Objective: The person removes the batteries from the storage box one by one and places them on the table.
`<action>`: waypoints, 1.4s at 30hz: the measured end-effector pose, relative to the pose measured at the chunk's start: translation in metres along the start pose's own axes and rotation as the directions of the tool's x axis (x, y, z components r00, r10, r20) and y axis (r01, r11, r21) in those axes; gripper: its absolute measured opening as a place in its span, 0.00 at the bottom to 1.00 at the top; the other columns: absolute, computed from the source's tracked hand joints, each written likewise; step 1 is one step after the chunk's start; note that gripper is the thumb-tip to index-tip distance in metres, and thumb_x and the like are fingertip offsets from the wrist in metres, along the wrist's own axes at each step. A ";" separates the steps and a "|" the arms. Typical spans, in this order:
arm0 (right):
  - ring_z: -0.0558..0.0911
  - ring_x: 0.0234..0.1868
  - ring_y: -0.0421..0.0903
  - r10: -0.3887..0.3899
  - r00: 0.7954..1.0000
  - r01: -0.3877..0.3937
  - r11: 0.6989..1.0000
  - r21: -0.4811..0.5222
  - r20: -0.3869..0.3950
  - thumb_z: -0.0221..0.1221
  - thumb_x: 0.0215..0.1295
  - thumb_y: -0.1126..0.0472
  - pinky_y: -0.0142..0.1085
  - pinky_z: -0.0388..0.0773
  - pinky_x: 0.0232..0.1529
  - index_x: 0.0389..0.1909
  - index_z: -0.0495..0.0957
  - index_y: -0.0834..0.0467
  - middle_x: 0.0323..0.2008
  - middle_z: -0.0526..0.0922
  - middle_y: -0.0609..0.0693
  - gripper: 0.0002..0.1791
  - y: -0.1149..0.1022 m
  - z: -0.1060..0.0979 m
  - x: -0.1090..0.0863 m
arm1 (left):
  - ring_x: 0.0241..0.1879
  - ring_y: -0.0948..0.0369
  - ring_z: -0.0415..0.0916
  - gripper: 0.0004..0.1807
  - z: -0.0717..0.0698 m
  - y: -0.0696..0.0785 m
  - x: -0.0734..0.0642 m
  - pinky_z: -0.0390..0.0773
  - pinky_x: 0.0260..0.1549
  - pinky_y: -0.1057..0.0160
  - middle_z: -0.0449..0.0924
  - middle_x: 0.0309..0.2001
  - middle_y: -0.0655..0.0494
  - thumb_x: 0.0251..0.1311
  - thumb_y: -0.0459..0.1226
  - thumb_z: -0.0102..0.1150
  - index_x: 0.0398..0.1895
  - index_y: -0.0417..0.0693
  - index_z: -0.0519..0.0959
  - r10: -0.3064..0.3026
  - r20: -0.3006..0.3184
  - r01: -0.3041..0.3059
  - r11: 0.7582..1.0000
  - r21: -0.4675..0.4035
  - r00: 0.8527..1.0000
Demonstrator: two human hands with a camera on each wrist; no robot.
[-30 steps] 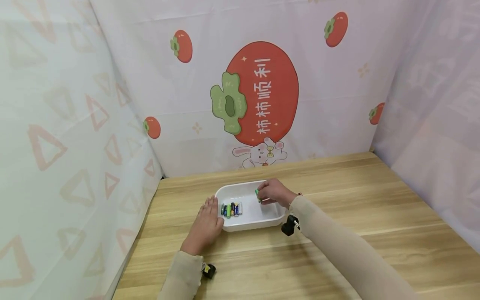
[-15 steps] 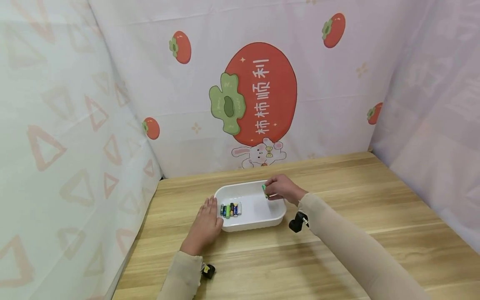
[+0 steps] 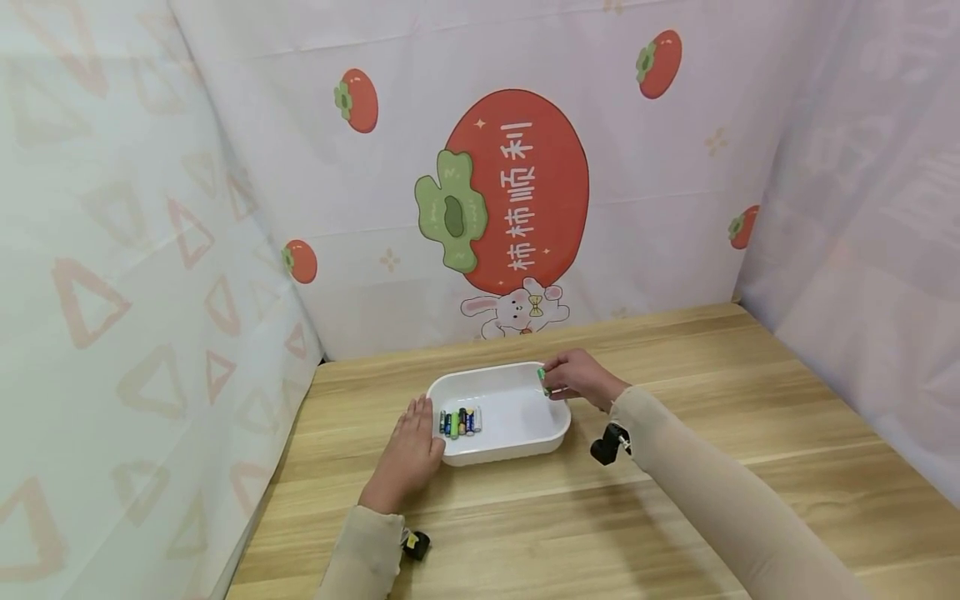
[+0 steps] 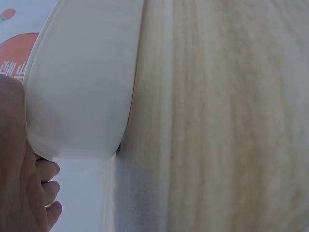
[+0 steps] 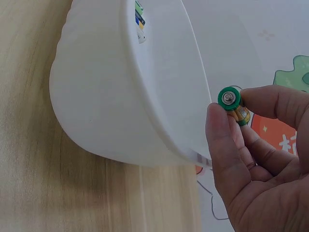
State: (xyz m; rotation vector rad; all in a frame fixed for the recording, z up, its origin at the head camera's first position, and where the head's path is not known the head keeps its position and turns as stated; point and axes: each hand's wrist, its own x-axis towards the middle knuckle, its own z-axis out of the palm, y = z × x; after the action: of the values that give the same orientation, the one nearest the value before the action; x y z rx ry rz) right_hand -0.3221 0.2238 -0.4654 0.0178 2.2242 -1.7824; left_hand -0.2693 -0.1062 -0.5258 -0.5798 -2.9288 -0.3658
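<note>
A white tray (image 3: pixel 517 448) holds a row of several batteries (image 3: pixel 460 422), lying side by side at its left end. My left hand (image 3: pixel 407 454) rests along the tray's left rim with the fingers fairly straight. In the left wrist view that hand (image 4: pixel 21 179) lies against the tray's outer wall (image 4: pixel 87 87). My right hand (image 3: pixel 583 379) pinches a green battery (image 3: pixel 543 382) above the tray's back right corner. Seen from the right wrist, the battery (image 5: pixel 229 98) has a green end ring and a gold body, held between thumb and fingers.
The tray stands on a wood-grain table (image 3: pixel 510 533). Behind it hangs a white cloth (image 3: pixel 375 317) printed with persimmons and a rabbit. Cloth walls (image 3: pixel 150 333) also rise at both sides. Small black cameras (image 3: pixel 607 444) are strapped to the wrists.
My right hand has moved right and slightly back with the battery, from over the tray's middle right to its back right corner. My left hand has stayed on the rim.
</note>
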 end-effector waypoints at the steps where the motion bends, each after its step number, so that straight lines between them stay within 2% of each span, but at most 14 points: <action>1: 0.83 0.39 0.50 0.001 1.000 -0.001 1.000 0.000 -0.004 0.59 0.63 0.69 0.42 0.83 0.42 0.53 0.74 0.72 0.45 0.79 0.63 0.19 0.001 -0.001 0.000 | 0.74 0.45 0.39 0.36 0.000 -0.001 0.000 0.45 0.70 0.48 0.45 0.75 0.37 0.70 0.40 0.41 0.75 0.30 0.46 0.000 -0.002 0.000 1.000 -0.004 1.000; 10: 0.82 0.40 0.49 -0.011 1.000 0.011 0.999 -0.037 -0.006 0.58 0.65 0.68 0.47 0.80 0.48 0.54 0.74 0.72 0.47 0.79 0.63 0.18 0.009 -0.014 -0.003 | 0.74 0.45 0.39 0.36 0.001 -0.002 0.000 0.46 0.70 0.48 0.46 0.74 0.36 0.70 0.40 0.40 0.74 0.30 0.45 0.014 -0.002 -0.014 1.000 -0.003 1.000; 17: 0.83 0.40 0.50 -0.024 1.000 0.024 1.000 0.004 -0.007 0.57 0.65 0.69 0.50 0.78 0.50 0.53 0.74 0.73 0.46 0.78 0.63 0.17 0.016 -0.025 -0.003 | 0.74 0.45 0.41 0.36 -0.001 0.000 0.000 0.46 0.70 0.48 0.45 0.75 0.38 0.70 0.39 0.42 0.74 0.29 0.46 0.020 -0.016 -0.021 1.000 -0.011 1.000; 26: 0.81 0.35 0.46 -0.047 0.999 0.047 0.998 -0.028 -0.016 0.57 0.63 0.70 0.52 0.78 0.50 0.51 0.74 0.74 0.42 0.78 0.61 0.17 0.027 -0.036 -0.003 | 0.74 0.46 0.40 0.36 0.001 -0.002 0.000 0.44 0.70 0.49 0.44 0.75 0.39 0.70 0.39 0.41 0.74 0.30 0.45 0.014 -0.007 -0.014 1.000 -0.013 1.000; 35: 0.80 0.34 0.47 -0.020 1.000 0.018 0.998 -0.059 -0.024 0.57 0.62 0.70 0.51 0.79 0.48 0.53 0.73 0.76 0.39 0.79 0.60 0.20 0.034 -0.051 -0.005 | 0.74 0.46 0.41 0.36 0.002 -0.003 0.001 0.44 0.70 0.50 0.44 0.75 0.39 0.70 0.40 0.40 0.75 0.31 0.45 0.015 -0.006 -0.015 1.000 -0.017 1.000; 42: 0.80 0.37 0.49 -0.007 1.000 0.006 0.999 -0.054 -0.028 0.58 0.62 0.69 0.50 0.80 0.48 0.54 0.72 0.77 0.41 0.79 0.60 0.21 0.036 -0.059 -0.005 | 0.75 0.47 0.38 0.36 0.000 -0.003 0.001 0.46 0.70 0.48 0.43 0.75 0.38 0.69 0.41 0.38 0.74 0.30 0.45 0.013 0.005 -0.013 1.000 -0.018 1.000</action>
State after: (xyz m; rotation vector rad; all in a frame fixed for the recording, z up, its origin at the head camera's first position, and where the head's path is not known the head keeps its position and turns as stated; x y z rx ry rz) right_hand -0.3234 0.2897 -0.4871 0.0243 2.2939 -1.7348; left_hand -0.2709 -0.1082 -0.5265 -0.6025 -2.9281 -0.3899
